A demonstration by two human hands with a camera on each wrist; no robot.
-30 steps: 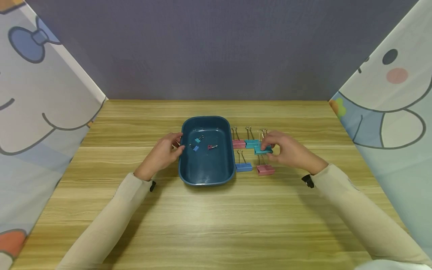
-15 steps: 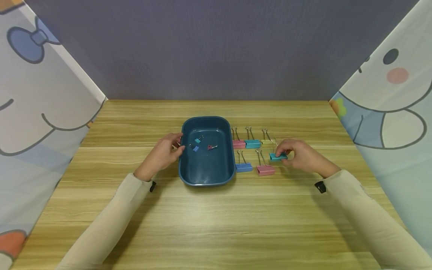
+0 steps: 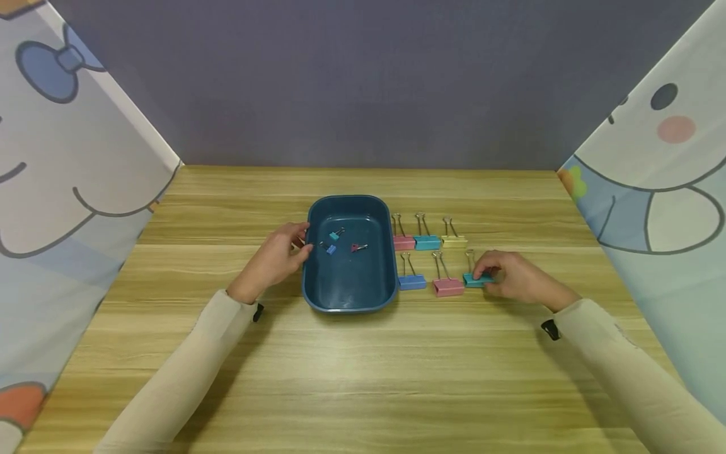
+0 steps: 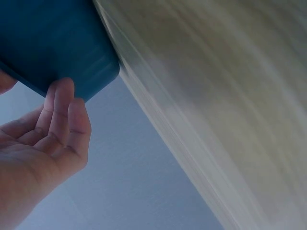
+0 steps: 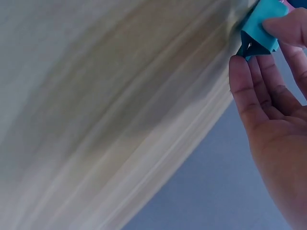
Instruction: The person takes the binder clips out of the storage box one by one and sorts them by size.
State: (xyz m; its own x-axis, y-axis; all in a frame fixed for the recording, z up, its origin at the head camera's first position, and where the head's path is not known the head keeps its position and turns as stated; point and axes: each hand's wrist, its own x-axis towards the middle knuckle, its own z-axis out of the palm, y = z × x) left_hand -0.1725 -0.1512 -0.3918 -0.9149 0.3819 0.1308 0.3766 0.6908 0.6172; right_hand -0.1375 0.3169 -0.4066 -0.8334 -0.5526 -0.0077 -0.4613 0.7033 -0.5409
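Observation:
My right hand (image 3: 516, 277) pinches a large teal binder clip (image 3: 476, 280) at the right end of the front row, its wire handles pointing away from me. In the right wrist view, the thumb presses on one face of this teal clip (image 5: 266, 26) while fingers support it from beneath. My left hand (image 3: 275, 257) rests at the left side of a dark blue plastic tray (image 3: 350, 309), thumb and fingertips at its rim. The left wrist view has relaxed fingers (image 4: 62, 108) against the outer wall of the tray (image 4: 91, 62).
Small teal (image 3: 334, 236), blue (image 3: 331, 250) and pink (image 3: 355, 248) binder clips lie inside the tray. Right of it, pink (image 3: 404, 243), teal (image 3: 427, 243) and yellow (image 3: 454, 242) large clips form a back row; blue (image 3: 412, 282) and pink (image 3: 448, 287) ones stand in front. A grey panel (image 3: 363, 88) rises behind.
My right hand has carried the teal clip from over the back row rightward and toward me, down to the end of the front row. The left hand has stayed at the tray.

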